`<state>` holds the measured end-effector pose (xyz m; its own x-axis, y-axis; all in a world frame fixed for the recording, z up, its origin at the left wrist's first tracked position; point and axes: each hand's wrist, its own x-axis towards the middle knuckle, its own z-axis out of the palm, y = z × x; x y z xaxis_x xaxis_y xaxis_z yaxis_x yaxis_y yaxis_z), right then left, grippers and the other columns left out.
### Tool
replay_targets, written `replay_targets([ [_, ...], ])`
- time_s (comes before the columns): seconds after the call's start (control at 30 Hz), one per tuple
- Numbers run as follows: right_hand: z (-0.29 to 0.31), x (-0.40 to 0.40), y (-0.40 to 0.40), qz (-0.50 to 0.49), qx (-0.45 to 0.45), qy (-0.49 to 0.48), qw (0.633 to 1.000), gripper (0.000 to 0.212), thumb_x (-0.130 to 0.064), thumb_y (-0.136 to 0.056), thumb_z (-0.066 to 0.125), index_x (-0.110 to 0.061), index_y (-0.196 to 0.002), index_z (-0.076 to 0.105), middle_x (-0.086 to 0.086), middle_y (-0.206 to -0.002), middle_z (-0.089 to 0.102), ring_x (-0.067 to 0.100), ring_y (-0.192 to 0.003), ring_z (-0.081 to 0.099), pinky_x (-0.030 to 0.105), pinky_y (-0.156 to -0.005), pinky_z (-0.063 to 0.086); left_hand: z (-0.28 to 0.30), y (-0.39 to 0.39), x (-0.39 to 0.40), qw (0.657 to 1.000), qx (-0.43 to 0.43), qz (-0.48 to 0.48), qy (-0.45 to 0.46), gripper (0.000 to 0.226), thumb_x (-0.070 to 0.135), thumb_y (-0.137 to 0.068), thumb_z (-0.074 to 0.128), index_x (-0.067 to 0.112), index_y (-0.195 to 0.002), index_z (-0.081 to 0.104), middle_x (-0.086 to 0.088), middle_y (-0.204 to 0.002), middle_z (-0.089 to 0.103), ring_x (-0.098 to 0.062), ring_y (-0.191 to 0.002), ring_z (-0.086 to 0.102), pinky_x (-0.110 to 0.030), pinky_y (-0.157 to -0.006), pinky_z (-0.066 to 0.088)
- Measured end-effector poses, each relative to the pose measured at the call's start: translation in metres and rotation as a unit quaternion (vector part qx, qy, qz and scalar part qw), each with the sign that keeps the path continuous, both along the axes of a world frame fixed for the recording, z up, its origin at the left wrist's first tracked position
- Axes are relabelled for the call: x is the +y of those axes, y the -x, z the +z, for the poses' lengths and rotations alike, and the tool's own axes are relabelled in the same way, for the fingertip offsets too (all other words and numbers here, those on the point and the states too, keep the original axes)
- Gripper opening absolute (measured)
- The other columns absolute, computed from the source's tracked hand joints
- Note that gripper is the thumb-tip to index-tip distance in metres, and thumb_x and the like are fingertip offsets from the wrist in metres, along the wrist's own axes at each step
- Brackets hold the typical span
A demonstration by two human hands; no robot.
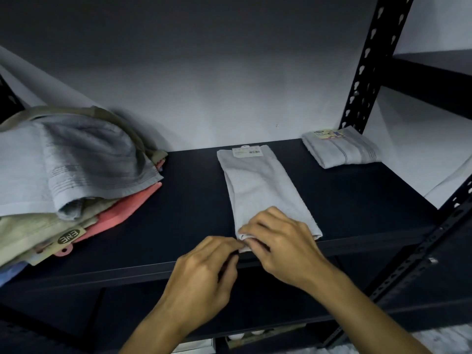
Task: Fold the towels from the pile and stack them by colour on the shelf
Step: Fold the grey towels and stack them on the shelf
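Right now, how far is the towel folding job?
Done: one folded grey towel lies at the shelf's back right. In hand: the left hand and right hand pinch the near end of a long pale towel. Left: the pile of grey, beige and coral towels.

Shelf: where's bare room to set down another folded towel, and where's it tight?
Bare shelf shows between the towel pile at left and the long grey towel at centre. A second patch lies between that towel and the folded grey towel back right. It is crowded at the front edge, where the left hand and right hand pinch the towel's near end.
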<state>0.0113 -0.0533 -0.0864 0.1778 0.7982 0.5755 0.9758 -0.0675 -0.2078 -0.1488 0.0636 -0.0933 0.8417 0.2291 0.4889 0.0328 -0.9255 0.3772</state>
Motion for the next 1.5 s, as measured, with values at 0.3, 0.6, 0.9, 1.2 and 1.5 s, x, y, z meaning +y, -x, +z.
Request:
replay_targets([
  [0.3, -0.008, -0.044, -0.004, -0.122, 0.0, -0.046, 0.991, 0.035, -0.02, -0.08, 0.076, -0.016, -0.113, 0.068, -0.004, -0.113, 0.059, 0.013, -0.11, 0.052, 0.016, -0.054, 0.045, 0.018, -0.013, 0.012, 0.998, -0.046, 0.035, 0.027, 0.028, 0.038, -0.091, 0.052, 0.023, -0.106, 0.07, 0.019, -0.117, 0.056, 0.001, -0.105, 0.058, -0.021, -0.064, 0.056],
  [0.6, -0.007, -0.066, -0.026, -0.238, 0.021, -0.012, 0.971, 0.014, -0.027, -0.081, 0.075, -0.023, -0.095, 0.072, -0.011, -0.091, 0.06, 0.011, -0.085, 0.056, 0.021, -0.038, 0.04, 0.054, -0.089, -0.011, 0.977, 0.16, -0.088, -0.111, 0.051, 0.058, -0.09, 0.058, 0.027, -0.13, 0.056, 0.015, -0.127, 0.043, -0.004, -0.113, 0.042, -0.02, -0.095, 0.036],
  [0.9, -0.001, -0.052, -0.032, -0.256, 0.089, -0.048, 0.961, 0.006, -0.024, -0.092, 0.063, -0.023, -0.095, 0.069, -0.012, -0.088, 0.059, 0.011, -0.08, 0.055, 0.027, -0.047, 0.044, 0.066, -0.12, -0.005, 0.968, 0.222, -0.063, -0.096, 0.015, 0.044, -0.095, 0.056, 0.033, -0.099, 0.066, 0.014, -0.091, 0.065, -0.01, -0.086, 0.059, -0.034, -0.078, 0.051],
  [1.2, 0.004, -0.045, -0.01, -0.309, -0.004, -0.067, 0.949, 0.013, -0.022, -0.081, 0.074, -0.011, -0.084, 0.068, 0.006, -0.108, 0.058, 0.022, -0.098, 0.054, 0.025, -0.051, 0.042, 0.076, -0.14, 0.009, 0.977, 0.172, -0.009, 0.127, 0.013, 0.043, -0.09, 0.066, 0.031, -0.087, 0.071, 0.015, -0.082, 0.071, -0.006, -0.083, 0.066, -0.041, -0.082, 0.056],
  [1.5, -0.001, -0.025, -0.005, -0.374, 0.025, 0.037, 0.926, 0.019, -0.007, -0.055, 0.086, -0.009, -0.071, 0.074, 0.021, -0.126, 0.062, 0.035, -0.121, 0.057, 0.038, -0.065, 0.058, 0.083, -0.135, -0.001, 0.982, 0.178, -0.006, 0.065, 0.016, 0.047, -0.089, 0.067, 0.031, -0.092, 0.071, 0.019, -0.085, 0.069, 0.0, -0.084, 0.064, -0.035, -0.083, 0.056],
])
